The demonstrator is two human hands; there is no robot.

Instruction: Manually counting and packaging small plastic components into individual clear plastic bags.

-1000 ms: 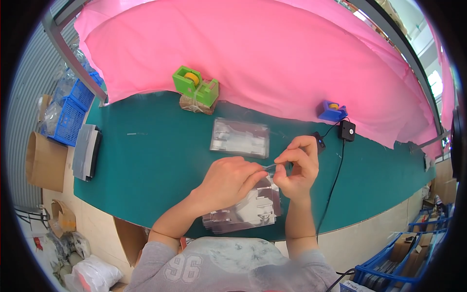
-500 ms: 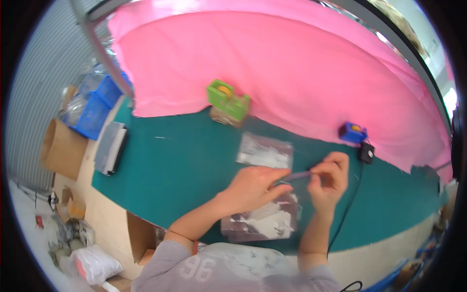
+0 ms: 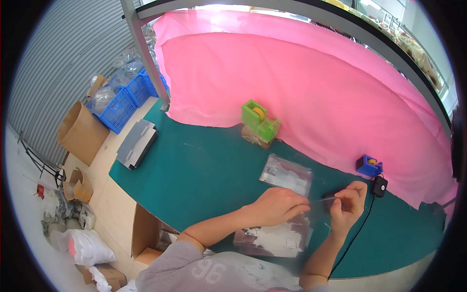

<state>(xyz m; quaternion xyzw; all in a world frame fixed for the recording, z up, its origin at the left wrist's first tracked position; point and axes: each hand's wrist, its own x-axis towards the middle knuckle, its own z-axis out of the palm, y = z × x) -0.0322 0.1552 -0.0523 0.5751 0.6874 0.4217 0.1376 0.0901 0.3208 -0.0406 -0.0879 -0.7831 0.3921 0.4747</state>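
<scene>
My left hand (image 3: 278,206) and my right hand (image 3: 348,205) face each other over the green table, fingers closed in pinches. Stretched between them is a thin clear plastic piece (image 3: 322,200), seen nearly edge-on; its full shape is hidden. Below my left hand lies a stack of flat clear plastic pieces (image 3: 272,242) with pale and brownish patches. Just beyond that hand rests another flat clear plastic piece (image 3: 286,174). A small transparent sliver (image 3: 327,226) lies near my right wrist.
A green tape dispenser (image 3: 261,121) stands against the pink cloth (image 3: 272,78). Farther right are a blue tape dispenser (image 3: 368,166) and a black box (image 3: 380,186) with a cable. A grey-black case (image 3: 137,144) sits at the table's left edge, near blue crates (image 3: 116,110).
The view has shifted, so the table and everything on it appear farther right and lower. Both hands keep their pinch on the clear piece, which shows thinner and paler now.
</scene>
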